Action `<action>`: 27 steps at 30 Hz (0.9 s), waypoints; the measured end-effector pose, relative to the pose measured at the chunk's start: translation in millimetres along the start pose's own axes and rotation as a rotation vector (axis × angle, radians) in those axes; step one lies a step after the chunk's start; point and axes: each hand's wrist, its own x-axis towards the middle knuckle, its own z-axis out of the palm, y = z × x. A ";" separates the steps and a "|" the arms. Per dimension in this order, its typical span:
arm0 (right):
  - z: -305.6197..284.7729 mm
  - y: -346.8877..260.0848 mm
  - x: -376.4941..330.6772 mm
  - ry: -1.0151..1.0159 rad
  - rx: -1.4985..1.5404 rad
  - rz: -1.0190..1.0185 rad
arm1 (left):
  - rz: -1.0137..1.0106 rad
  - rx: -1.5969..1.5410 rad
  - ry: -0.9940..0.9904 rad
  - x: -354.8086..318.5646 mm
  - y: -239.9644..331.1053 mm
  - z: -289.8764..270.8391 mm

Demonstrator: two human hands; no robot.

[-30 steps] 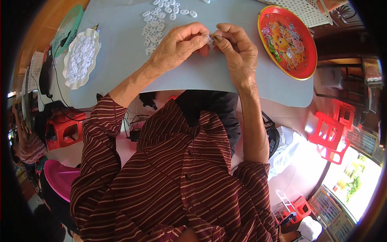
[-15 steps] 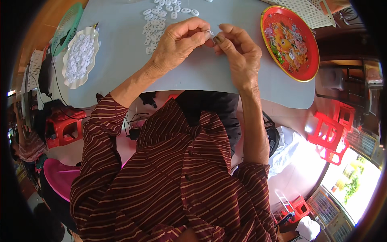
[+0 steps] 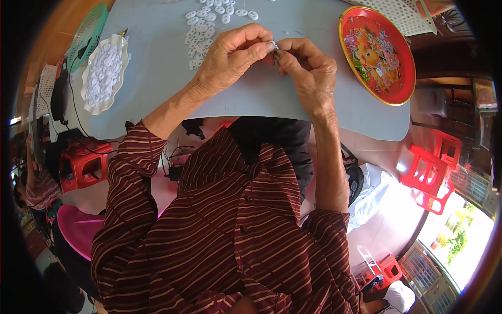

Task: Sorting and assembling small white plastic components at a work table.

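Left hand [image 3: 230,60] and right hand [image 3: 308,70] meet fingertip to fingertip, both pinched shut on one small white piece [image 3: 273,46] above the grey table [image 3: 157,57]

left hand [image 3: 230,60] | right hand [image 3: 308,73] | shifted slightly up the table, small piece [image 3: 273,46] still pinched

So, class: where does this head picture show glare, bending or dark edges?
Head view: glare washes out the floor at lower right; the table edge curves from the fisheye lens; corners are black; the small piece between both hands is too tiny to make out.
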 end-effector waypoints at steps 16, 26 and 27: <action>-1.0 8.5 2.9 0.053 0.132 -0.015 | -0.083 -0.091 -0.128 2.4 4.9 0.5; -2.6 15.1 5.3 0.065 0.221 -0.044 | -0.105 -0.088 -0.137 2.7 1.4 -0.3; -1.9 15.0 5.5 0.070 0.233 -0.050 | -0.105 -0.087 -0.135 2.2 1.5 -0.2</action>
